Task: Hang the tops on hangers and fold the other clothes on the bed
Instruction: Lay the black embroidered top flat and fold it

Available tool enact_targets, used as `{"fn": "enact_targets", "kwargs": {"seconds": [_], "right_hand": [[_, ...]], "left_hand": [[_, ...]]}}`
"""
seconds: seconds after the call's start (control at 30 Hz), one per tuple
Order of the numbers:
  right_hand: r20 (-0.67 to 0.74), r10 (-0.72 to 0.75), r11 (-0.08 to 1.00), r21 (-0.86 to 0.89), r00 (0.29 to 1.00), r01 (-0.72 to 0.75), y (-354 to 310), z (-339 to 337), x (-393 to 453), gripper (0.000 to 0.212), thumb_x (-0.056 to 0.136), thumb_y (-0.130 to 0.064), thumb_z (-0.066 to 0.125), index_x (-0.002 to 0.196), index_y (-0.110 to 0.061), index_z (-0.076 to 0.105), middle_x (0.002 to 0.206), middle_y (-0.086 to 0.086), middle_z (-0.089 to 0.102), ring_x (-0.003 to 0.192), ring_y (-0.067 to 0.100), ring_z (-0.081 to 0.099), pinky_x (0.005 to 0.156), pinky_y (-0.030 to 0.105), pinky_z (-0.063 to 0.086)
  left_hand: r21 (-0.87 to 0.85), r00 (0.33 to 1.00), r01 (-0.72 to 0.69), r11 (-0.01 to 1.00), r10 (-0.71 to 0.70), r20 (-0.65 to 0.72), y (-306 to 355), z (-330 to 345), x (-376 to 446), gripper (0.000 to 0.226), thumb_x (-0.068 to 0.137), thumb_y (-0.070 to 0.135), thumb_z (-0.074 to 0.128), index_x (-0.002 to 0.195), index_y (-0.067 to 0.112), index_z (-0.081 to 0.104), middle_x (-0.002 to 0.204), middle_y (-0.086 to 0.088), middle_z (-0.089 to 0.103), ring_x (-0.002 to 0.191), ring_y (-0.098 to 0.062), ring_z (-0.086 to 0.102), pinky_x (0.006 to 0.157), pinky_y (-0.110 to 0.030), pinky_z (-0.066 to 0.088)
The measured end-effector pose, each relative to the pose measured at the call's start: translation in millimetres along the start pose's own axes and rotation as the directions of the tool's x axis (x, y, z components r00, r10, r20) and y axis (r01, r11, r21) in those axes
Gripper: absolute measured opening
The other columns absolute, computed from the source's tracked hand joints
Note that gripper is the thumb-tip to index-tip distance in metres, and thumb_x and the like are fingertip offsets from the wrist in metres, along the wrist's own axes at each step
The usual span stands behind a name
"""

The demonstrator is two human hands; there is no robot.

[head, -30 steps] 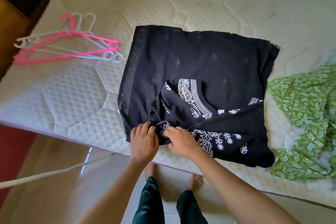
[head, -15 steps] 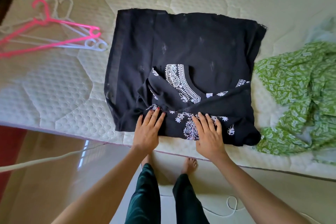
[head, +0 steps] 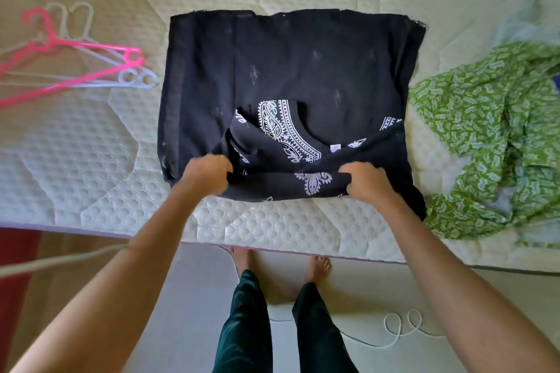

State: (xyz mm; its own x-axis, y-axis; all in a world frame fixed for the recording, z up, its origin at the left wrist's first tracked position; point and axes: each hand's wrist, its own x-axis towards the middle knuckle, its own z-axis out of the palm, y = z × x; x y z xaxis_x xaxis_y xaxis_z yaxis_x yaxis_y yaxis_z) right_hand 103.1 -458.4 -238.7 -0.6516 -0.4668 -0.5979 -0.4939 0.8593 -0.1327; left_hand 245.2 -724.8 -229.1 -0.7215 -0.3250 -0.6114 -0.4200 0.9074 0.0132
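Black top [head: 303,70] with white embroidery spread flat in the middle of the bed [head: 91,160], neckline toward the near edge. Near hem bunched and gripped at two spots: left hand [head: 207,174] curled on the cloth at its left, right hand [head: 368,180] curled on it at the right. Pink hanger [head: 75,63] lying across white hangers [head: 133,77] to the left, apart from the top. Crumpled green printed garment [head: 491,136] just beside the top on the right. Bare feet and a white cord [head: 400,327] on the floor below.
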Motion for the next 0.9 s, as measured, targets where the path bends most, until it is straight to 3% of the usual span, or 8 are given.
{"fn": "enact_targets", "kwargs": {"seconds": [0.07, 0.2, 0.3, 0.37, 0.5, 0.63, 0.8, 0.9], "right_hand": [[0.097, -0.008, 0.993, 0.122, 0.995, -0.004, 4.3, -20.8, 21.0, 0.033, 0.079, -0.004, 0.041, 0.095, -0.022, 0.064, 0.113, 0.009, 0.063, 0.109, 0.033, 0.056, 0.092, 0.041, 0.046], [-0.058, 0.095, 0.944, 0.323, 0.994, -0.071, 8.5, -35.1, 46.8, 0.035, 0.083, -0.004, 0.047, 0.11, -0.018, 0.063, 0.117, 0.013, 0.062, 0.11, 0.034, 0.055, 0.093, 0.039, 0.045], [-0.211, 0.2, 0.977, 0.112, 0.957, -0.179, 5.2, -24.3, 39.5, 0.03, 0.089, -0.019, 0.054, 0.119, -0.016, 0.051, 0.119, 0.012, 0.058, 0.112, 0.035, 0.052, 0.095, 0.044, 0.035], [-0.389, 0.203, 0.977, 0.018, 0.899, -0.213, 2.0, -10.7, 27.2, 0.035, 0.084, -0.021, 0.061, 0.116, -0.013, 0.05, 0.116, 0.012, 0.056, 0.107, 0.036, 0.052, 0.095, 0.046, 0.033], [-0.627, 0.041, 0.985, -0.107, 0.778, -0.138, -4.5, 21.1, 14.3, 0.044, 0.066, -0.009, 0.066, 0.109, -0.014, 0.055, 0.104, 0.01, 0.058, 0.094, 0.031, 0.056, 0.094, 0.047, 0.035], [-0.566, 0.24, 0.966, 0.055, 0.789, -0.254, 6.6, 23.2, 14.5, 0.039, 0.069, -0.001, 0.06, 0.106, -0.012, 0.055, 0.097, 0.013, 0.06, 0.092, 0.035, 0.056, 0.093, 0.047, 0.035], [-0.444, 0.288, 0.957, 0.161, 0.848, -0.241, 27.6, -3.4, 22.3, 0.022, 0.077, 0.003, 0.05, 0.094, -0.007, 0.061, 0.082, 0.017, 0.065, 0.09, 0.036, 0.057, 0.1, 0.04, 0.025], [-0.376, 0.37, 0.926, 0.218, 0.85, -0.307, 27.5, -14.3, 30.9, 0.028, 0.079, -0.003, 0.054, 0.106, -0.009, 0.053, 0.1, 0.017, 0.062, 0.1, 0.036, 0.056, 0.1, 0.043, 0.026]], "left_hand": [[0.011, 0.995, 0.075, 0.997, -0.075, -0.061, -10.2, -17.5, 19.3, 0.033, 0.087, 0.009, 0.044, 0.111, 0.018, 0.065, 0.115, -0.01, 0.064, 0.105, -0.033, 0.06, 0.09, -0.039, 0.046], [-0.131, 0.924, 0.177, 0.975, -0.21, -0.319, -8.4, -26.1, 38.4, 0.024, 0.089, 0.006, 0.042, 0.098, 0.008, 0.064, 0.103, -0.018, 0.066, 0.096, -0.038, 0.061, 0.083, -0.038, 0.043], [-0.292, 0.873, -0.053, 0.955, -0.097, -0.479, 7.9, -12.7, 32.4, 0.026, 0.083, 0.014, 0.04, 0.095, 0.011, 0.064, 0.097, -0.013, 0.068, 0.087, -0.036, 0.063, 0.077, -0.038, 0.043], [-0.218, 0.843, -0.224, 0.95, 0.076, -0.532, 24.8, 3.7, 23.8, 0.038, 0.081, 0.031, 0.034, 0.095, 0.013, 0.065, 0.089, -0.007, 0.069, 0.08, -0.031, 0.065, 0.074, -0.036, 0.045], [-0.067, 0.852, -0.278, 0.958, 0.214, -0.478, 50.9, 44.0, 11.8, 0.047, 0.088, 0.049, 0.034, 0.103, 0.017, 0.064, 0.094, -0.001, 0.065, 0.085, -0.023, 0.063, 0.086, -0.037, 0.043], [-0.025, 0.867, -0.282, 0.959, 0.243, -0.434, 45.2, 59.9, 11.7, 0.064, 0.08, 0.065, 0.04, 0.115, 0.017, 0.061, 0.109, -0.001, 0.061, 0.098, -0.022, 0.058, 0.097, -0.04, 0.037], [0.086, 0.891, -0.334, 0.939, 0.344, -0.297, 38.8, 40.0, 17.2, 0.061, 0.071, 0.027, 0.06, 0.131, 0.021, 0.051, 0.125, 0.001, 0.055, 0.115, -0.021, 0.054, 0.111, -0.041, 0.022], [0.088, 0.917, -0.296, 0.951, 0.308, -0.254, 42.8, 20.9, 25.6, 0.053, 0.078, 0.015, 0.057, 0.13, 0.021, 0.049, 0.125, 0.003, 0.057, 0.117, -0.018, 0.053, 0.112, -0.035, 0.017]]}}
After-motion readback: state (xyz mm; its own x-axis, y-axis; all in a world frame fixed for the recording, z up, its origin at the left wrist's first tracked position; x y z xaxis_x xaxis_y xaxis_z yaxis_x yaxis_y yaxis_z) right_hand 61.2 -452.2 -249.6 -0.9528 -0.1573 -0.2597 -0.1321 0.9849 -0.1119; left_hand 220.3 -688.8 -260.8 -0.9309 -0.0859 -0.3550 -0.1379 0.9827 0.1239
